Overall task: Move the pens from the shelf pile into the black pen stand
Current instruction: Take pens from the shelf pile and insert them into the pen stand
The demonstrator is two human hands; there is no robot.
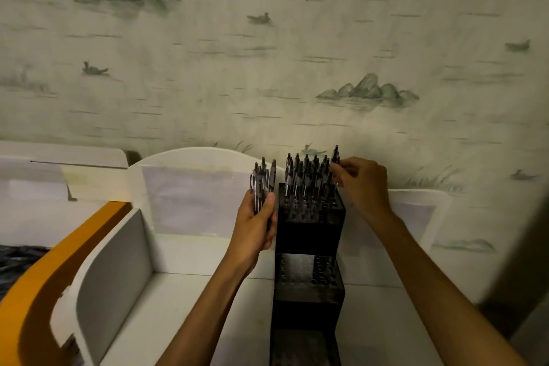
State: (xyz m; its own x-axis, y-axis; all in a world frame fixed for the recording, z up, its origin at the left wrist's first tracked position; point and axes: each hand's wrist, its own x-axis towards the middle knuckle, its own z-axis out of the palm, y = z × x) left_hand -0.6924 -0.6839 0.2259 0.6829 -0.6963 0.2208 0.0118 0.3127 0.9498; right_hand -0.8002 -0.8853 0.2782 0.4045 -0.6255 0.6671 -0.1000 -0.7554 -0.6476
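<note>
Left hand (255,223) grips bundle of pens (261,184) upright, just left of black stand (309,232) at shelf's (184,306) back edge. Right hand (364,184) pinches single pen (335,162) at top tier's crowded right corner. Risks: tip misses hole, knocks neighbours; loose bundle slips, pens scatter over shelf.

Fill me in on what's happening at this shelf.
A person is loading pens into a tiered black pen stand on a white shelf. The left hand grips a bundle of pens beside it. The right hand pinches one pen at the crowded top tier; the middle tier's holes look empty.
</note>
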